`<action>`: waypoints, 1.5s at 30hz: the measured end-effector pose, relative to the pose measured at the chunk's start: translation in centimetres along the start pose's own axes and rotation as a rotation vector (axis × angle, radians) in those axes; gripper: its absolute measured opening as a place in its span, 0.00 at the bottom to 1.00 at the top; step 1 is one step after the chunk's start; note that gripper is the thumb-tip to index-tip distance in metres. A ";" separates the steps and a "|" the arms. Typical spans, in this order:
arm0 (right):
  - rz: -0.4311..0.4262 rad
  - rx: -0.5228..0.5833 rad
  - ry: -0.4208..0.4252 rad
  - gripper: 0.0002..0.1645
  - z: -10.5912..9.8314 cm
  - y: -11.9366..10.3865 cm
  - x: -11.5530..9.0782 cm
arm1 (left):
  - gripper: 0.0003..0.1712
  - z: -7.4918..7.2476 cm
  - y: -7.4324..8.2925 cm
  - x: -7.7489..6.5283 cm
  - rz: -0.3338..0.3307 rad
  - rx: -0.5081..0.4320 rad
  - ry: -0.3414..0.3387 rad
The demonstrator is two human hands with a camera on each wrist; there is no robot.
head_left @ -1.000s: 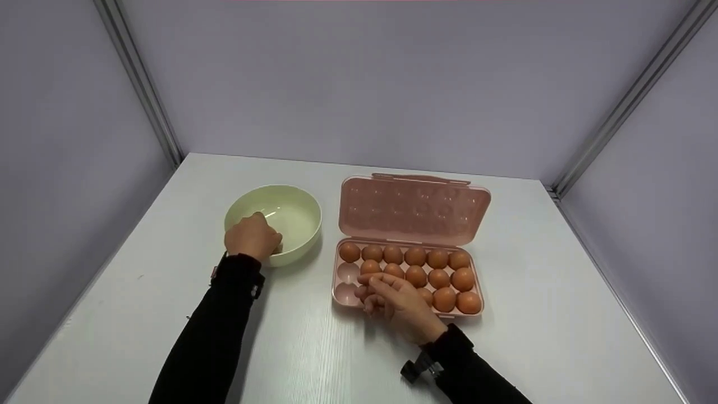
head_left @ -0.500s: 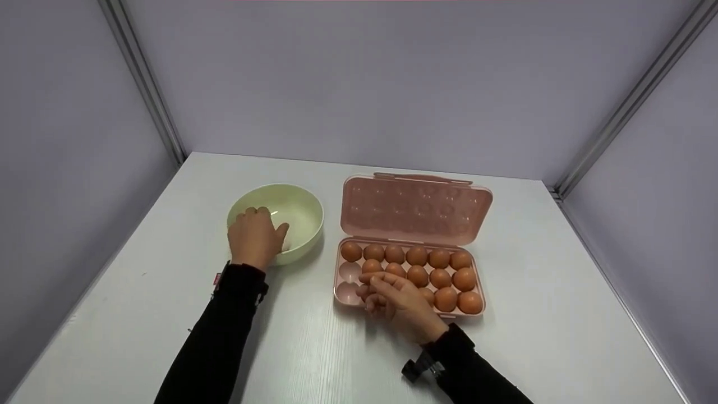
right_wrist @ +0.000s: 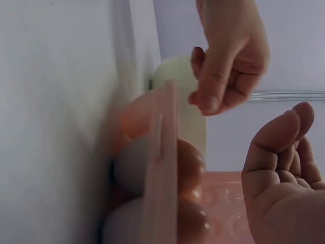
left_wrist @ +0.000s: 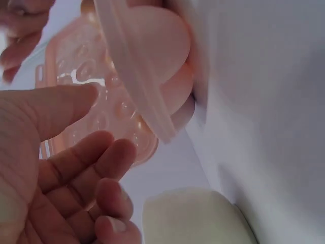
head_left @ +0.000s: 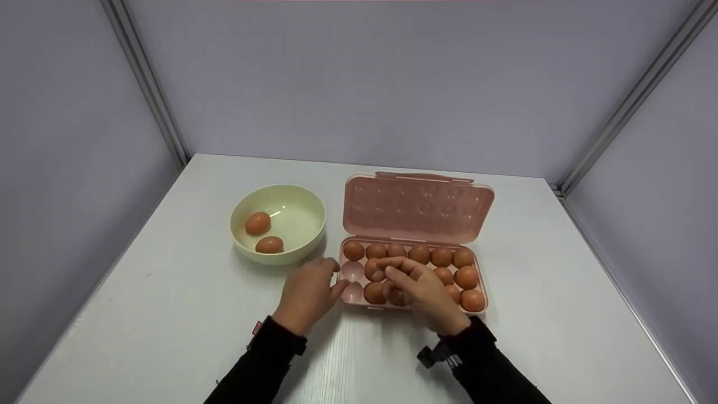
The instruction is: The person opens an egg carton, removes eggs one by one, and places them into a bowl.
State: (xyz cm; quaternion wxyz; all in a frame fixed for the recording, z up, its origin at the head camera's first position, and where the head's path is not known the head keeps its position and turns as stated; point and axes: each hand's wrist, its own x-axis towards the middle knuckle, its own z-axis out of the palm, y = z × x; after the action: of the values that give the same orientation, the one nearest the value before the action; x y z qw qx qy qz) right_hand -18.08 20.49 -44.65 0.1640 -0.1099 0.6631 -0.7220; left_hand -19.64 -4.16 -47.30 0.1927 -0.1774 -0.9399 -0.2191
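Note:
A pink egg carton (head_left: 353, 271) stands with its lid (head_left: 418, 207) raised, and brown eggs (head_left: 419, 253) fill most of its hollows. Two hollows at its left side hold no egg. My left hand (head_left: 307, 294) is at the carton's left edge, thumb and fingers spread apart and holding nothing. Over the carton's front hovers my right hand (head_left: 429, 292), its fingers loosely bent and nothing between them; it hides some eggs. In the pale green bowl (head_left: 300, 224) to the left lie two brown eggs, one (head_left: 258, 223) behind the other (head_left: 270, 245).
The white table (head_left: 168, 314) carries the bowl and the carton side by side. Grey-lilac panels (head_left: 359, 84) stand behind and on both sides, with metal posts in the corners.
My left hand has come out of the bowl, having let go of an egg there, and has moved right to the carton's edge. My right hand has shifted slightly right.

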 end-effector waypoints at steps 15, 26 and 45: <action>-0.243 -0.878 0.004 0.19 -0.2 -5.4 3.8 | 0.09 0.9 -0.1 -0.6 -0.036 -0.035 -0.100; -0.285 -1.592 -0.038 0.19 2.9 -2.5 9.5 | 0.11 1.5 -0.1 -0.9 -0.012 -0.053 -0.058; -0.323 -1.896 0.099 0.19 4.8 0.2 11.9 | 0.12 1.4 0.1 -1.1 -0.004 -0.051 -0.038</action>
State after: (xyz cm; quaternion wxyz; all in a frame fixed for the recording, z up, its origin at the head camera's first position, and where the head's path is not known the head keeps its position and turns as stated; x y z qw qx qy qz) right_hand -27.19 11.51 -45.07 -0.1226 -0.2561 0.9540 0.0963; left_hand -19.04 -3.67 -48.85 0.1697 -0.1847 -0.9378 -0.2400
